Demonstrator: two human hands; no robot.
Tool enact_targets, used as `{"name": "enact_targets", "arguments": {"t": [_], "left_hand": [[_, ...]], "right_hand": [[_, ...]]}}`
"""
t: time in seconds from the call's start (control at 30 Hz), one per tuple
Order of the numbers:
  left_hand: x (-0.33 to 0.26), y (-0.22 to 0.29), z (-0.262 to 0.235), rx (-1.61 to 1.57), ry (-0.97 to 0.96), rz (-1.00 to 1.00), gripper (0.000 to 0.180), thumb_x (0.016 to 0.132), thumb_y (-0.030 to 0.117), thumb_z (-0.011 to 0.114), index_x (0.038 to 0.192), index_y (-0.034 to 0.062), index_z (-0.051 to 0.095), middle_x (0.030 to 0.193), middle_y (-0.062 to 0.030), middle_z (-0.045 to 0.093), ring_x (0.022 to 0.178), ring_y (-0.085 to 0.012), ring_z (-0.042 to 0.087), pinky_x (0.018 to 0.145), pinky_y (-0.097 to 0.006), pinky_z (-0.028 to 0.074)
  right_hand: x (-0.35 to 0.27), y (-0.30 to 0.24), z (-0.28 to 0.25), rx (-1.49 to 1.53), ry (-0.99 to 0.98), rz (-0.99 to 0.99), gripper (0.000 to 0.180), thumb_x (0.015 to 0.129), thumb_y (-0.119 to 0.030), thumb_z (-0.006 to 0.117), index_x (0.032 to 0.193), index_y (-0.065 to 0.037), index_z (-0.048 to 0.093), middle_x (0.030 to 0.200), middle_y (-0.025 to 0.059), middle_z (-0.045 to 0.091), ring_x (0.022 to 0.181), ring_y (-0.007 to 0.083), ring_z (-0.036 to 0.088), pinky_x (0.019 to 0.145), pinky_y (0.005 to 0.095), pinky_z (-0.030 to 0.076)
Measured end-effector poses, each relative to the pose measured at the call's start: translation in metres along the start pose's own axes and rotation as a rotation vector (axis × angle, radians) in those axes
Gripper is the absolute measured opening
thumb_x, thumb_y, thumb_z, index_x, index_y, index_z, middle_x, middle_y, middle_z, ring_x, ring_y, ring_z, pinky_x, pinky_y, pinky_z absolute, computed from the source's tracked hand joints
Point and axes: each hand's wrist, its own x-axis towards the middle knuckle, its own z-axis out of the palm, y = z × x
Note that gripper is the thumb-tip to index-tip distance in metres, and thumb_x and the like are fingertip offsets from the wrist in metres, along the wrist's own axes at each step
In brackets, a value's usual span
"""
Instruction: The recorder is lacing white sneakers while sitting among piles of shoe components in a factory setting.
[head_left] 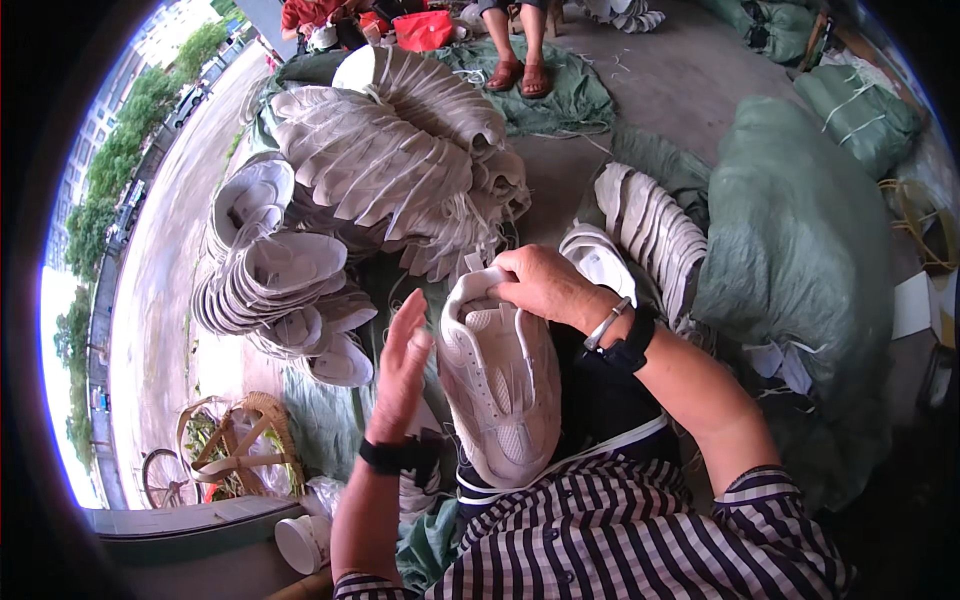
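A white sneaker-style shoe upper (505, 400) rests over my lap, toe toward me and heel away. No lace shows in its eyelets along the tongue. My right hand (550, 285) is closed on the collar at its heel end, with the fingers reaching inside the opening; the fingertips are hidden. Just left of the upper, my left hand (403, 365) is raised with its fingers stretched out and nothing in it. It is apart from the upper. Beyond my hands lies a big pile of nested white shoe uppers (380, 165).
More nested uppers (270, 280) stand at the left, and another row (655, 225) lies at the right. A large green sack (790, 270) bulges on the right. A woven basket (245, 445) and white bucket (303, 543) sit lower left. Another person's feet (520, 75) rest on green sheeting ahead.
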Motion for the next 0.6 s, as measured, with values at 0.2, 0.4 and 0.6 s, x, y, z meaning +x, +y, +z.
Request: {"name": "enact_targets", "arguments": {"t": [0.2, 0.4, 0.6], "left_hand": [[-0.015, -0.014, 0.037, 0.340, 0.035, 0.297, 0.085, 0.067, 0.042, 0.075, 0.133, 0.0060, 0.036, 0.143, -0.0220, 0.023, 0.131, -0.0350, 0.028, 0.107, -0.044, 0.026], [-0.010, -0.013, 0.035, 0.409, -0.065, 0.303, 0.080, 0.066, 0.037, 0.076, 0.129, 0.0058, 0.039, 0.142, -0.0221, 0.027, 0.131, -0.0362, 0.029, 0.106, -0.043, 0.027], [-0.007, -0.001, 0.038, 0.536, -0.137, 0.333, 0.078, 0.065, 0.031, 0.075, 0.130, 0.0060, 0.038, 0.142, -0.0213, 0.028, 0.130, -0.0380, 0.029, 0.106, -0.044, 0.028]], "right_hand": [[-0.013, -0.008, 0.023, -0.070, 0.240, -0.149, 0.015, 0.077, -0.016, 0.066, 0.075, -0.002, 0.059, 0.072, 0.0123, 0.061, 0.072, 0.0303, 0.062, 0.064, 0.0374, 0.047], [-0.056, 0.014, -0.004, -0.016, 0.064, -0.235, 0.008, 0.078, -0.010, 0.065, 0.080, -0.003, 0.065, 0.080, 0.0099, 0.064, 0.078, 0.0255, 0.062, 0.071, 0.0325, 0.049], [-0.057, 0.021, -0.020, -0.108, -0.047, -0.259, 0.010, 0.076, -0.014, 0.068, 0.077, -0.004, 0.066, 0.077, 0.0086, 0.064, 0.077, 0.0253, 0.060, 0.073, 0.0346, 0.047]]}}
